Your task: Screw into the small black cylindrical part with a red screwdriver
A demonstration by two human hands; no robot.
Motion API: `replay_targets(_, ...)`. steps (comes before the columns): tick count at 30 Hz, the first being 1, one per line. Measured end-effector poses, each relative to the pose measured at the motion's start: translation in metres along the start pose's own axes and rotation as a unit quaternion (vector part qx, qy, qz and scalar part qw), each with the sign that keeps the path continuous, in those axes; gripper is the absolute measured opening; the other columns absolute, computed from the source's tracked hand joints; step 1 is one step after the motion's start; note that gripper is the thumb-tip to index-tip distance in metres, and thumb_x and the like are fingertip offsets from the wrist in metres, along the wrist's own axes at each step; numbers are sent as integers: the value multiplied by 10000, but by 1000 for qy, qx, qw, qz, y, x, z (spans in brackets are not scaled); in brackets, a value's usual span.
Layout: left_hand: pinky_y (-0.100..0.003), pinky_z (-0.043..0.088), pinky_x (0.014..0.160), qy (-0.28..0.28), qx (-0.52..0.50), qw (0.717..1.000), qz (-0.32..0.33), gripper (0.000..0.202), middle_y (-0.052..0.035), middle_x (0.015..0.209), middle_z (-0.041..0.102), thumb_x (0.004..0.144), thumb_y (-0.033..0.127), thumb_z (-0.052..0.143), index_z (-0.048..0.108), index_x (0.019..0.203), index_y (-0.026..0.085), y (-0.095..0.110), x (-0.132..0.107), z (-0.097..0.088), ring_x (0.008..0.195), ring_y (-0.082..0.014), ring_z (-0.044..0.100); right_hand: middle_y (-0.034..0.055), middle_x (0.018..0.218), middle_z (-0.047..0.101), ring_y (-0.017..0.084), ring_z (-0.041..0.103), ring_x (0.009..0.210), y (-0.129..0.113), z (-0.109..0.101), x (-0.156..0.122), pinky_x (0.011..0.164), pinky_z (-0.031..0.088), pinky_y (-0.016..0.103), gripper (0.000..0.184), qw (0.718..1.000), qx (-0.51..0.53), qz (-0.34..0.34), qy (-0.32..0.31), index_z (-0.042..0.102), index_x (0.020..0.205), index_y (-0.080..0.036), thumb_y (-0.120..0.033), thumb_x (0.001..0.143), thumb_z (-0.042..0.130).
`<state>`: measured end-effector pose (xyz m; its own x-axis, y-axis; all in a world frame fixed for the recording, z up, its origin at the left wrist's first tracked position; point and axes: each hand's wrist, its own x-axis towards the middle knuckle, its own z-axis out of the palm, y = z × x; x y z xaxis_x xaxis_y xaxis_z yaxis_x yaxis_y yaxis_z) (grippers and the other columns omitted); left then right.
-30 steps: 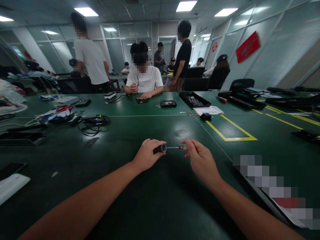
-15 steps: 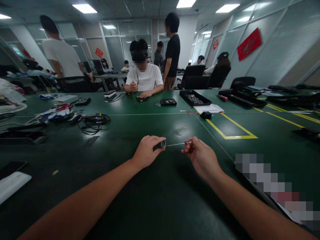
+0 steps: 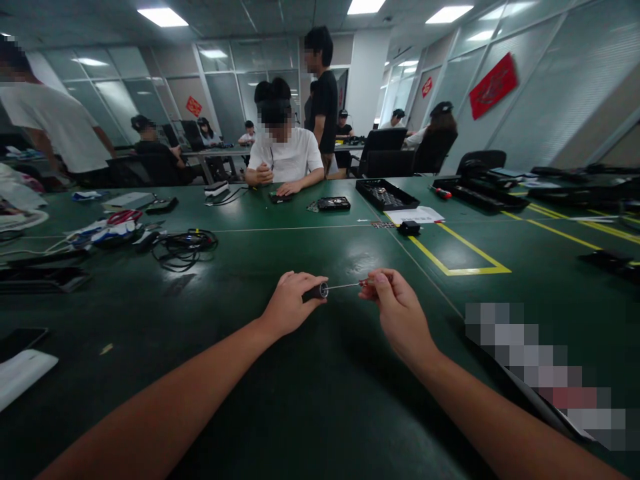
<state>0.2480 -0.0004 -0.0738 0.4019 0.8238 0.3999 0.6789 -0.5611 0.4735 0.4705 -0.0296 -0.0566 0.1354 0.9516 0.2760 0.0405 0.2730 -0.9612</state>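
Note:
In the middle of the head view my left hand (image 3: 291,301) is closed around a dark cylinder (image 3: 315,291). Its round, light-rimmed end faces right, and the palm hides the rest of it. My right hand (image 3: 395,300) pinches the red handle of a thin screwdriver (image 3: 345,286). The screwdriver's metal shaft points left, with its tip at the open-looking end of the cylinder. Whether the tip touches the inside cannot be made out. Both hands are just above the green table (image 3: 280,413).
Coiled black cables (image 3: 185,248) lie to the left, a white case (image 3: 25,377) at the near left. Beyond my hands are a small black block (image 3: 409,228), a black parts tray (image 3: 386,194) and yellow tape (image 3: 477,271). A person (image 3: 285,157) sits opposite, hands on a small device.
The screwdriver's tip has moved left, from just short of the cylinder's end to that end. My right hand has turned slightly. Behind, a standing person has moved left.

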Motion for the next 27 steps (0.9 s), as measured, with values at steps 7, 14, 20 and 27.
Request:
replay_targets(7,-557,310,1169,-8,6,1000,-3,410,-46,1216,711,903,279,732,663,1307,285,2,0,1,1182,-243,622,48,885,689,215,669,823,-9,0,-7,776,528,367,272,993,-100,-57,-36,596,1026,-228,-479,1010,493)
replay_targets(14,-564,288,1169,-13,1,1000,-7,400,-50,1205,713,903,270,731,671,1299,282,3,1,0,1182,-249,618,41,822,682,204,639,713,-20,-3,-10,647,456,326,218,969,-221,-104,-44,598,1011,-228,-393,1026,457)
replay_targets(20,-545,339,1133,-8,-4,1000,-9,403,-60,1203,717,906,273,724,663,1304,271,3,2,-1,1164,-255,626,42,816,675,202,626,700,-22,-6,-9,634,446,326,217,967,-225,-114,-17,594,994,-230,-393,1028,455)
replay_targets(27,-567,284,1171,-19,5,1000,1,391,-47,1201,707,918,278,706,665,1305,298,4,-1,0,1176,-248,619,37,810,679,196,633,702,-24,-4,-12,638,455,320,205,966,-224,-118,-46,603,1010,-232,-379,1025,461)
